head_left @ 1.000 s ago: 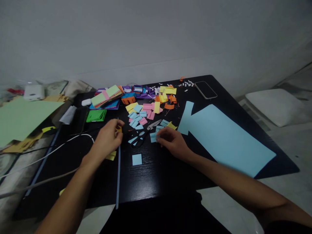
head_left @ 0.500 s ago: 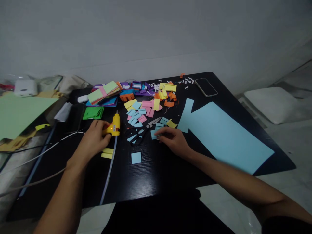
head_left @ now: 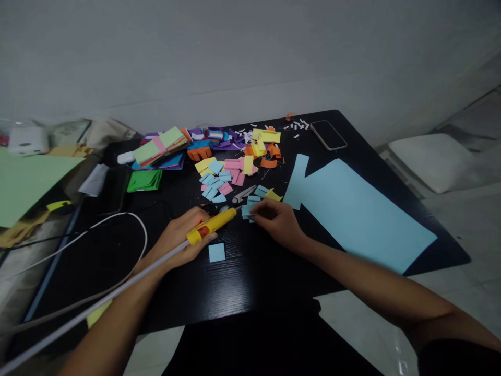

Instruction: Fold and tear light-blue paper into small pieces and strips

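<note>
My left hand is closed around a yellow glue gun, with a long pale glue stick running out of its back end. The gun's nozzle points right, at a small light-blue paper piece. My right hand pinches that piece between thumb and fingers, close to the table top. Just beyond them lie scissors, their handles mostly hidden behind the glue gun. A flat blue paper square rests nearer me, below the gun.
Folded blue, pink and yellow paper pieces lie heaped behind my hands. A large blue sheet and a phone are on the right. Banded paper strips and a green paper stack sit back left. A white cable loops beside my left arm.
My left hand has lifted the glue gun and brought it right, its nozzle turning toward the blue piece. The glue stick and cable swung along. My right hand stays nearly in place.
</note>
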The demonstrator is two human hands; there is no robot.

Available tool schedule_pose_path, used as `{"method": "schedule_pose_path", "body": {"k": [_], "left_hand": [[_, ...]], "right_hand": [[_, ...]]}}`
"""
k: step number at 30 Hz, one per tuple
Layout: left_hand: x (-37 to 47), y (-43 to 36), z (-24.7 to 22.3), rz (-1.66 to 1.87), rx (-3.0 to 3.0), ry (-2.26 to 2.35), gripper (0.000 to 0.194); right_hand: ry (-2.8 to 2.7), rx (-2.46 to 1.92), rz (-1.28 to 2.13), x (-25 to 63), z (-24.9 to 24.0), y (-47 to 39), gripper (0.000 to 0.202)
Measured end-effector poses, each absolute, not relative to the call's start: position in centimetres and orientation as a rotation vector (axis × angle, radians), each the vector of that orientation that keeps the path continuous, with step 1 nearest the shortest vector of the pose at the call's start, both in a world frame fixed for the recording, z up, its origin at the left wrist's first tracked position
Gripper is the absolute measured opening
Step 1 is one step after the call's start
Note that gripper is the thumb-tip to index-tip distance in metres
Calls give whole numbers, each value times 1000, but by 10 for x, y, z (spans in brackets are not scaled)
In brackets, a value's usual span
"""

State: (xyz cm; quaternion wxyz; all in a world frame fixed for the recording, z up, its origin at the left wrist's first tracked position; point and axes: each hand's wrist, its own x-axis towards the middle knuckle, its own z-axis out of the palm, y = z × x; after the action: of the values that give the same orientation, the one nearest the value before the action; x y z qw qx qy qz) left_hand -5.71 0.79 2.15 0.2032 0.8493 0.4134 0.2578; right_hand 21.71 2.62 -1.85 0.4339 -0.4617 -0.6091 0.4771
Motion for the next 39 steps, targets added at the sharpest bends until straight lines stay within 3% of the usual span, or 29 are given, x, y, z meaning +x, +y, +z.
{"method": "schedule_pose_path", "body": {"k": [18, 28, 39], "left_hand": [[-59, 8, 17, 635, 2312, 1158, 17], [-54, 5, 22, 721, 2338, 1082, 9], [-49, 5, 21, 674, 2342, 1037, 9]], "right_hand": [[-1477, -1118, 1194, 215, -19, 26, 15], [-1585, -1126, 1117, 214, -17, 22, 6], [-1617, -1132, 1088, 211, -18, 19, 22]]}}
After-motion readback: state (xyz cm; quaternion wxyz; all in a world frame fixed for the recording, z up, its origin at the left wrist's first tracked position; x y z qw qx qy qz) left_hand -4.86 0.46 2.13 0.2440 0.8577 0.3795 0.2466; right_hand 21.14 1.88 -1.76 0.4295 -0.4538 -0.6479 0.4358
